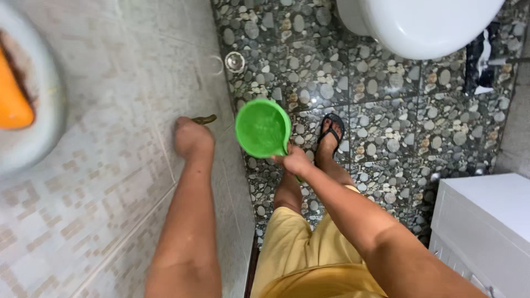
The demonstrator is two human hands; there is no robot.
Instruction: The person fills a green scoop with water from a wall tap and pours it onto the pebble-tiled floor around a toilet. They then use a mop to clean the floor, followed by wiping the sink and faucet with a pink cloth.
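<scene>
My right hand (294, 161) grips the handle of a green plastic dipper (263, 128), its empty bowl facing up toward me over the pebble-pattern floor. My left hand (191, 136) is closed around a small dark scrubbing pad (205, 119) and presses it against the pale tiled wall (110, 165) on the left. Only an edge of the pad shows past my fingers. Below the dipper, my leg in yellow shorts ends in a foot wearing a black sandal (332, 131).
A white toilet bowl (425, 25) stands at the top right. A white cabinet (486, 226) fills the lower right corner. A round metal fitting (235, 61) sits at the wall's base. A white basin with an orange object (12, 99) is at the far left.
</scene>
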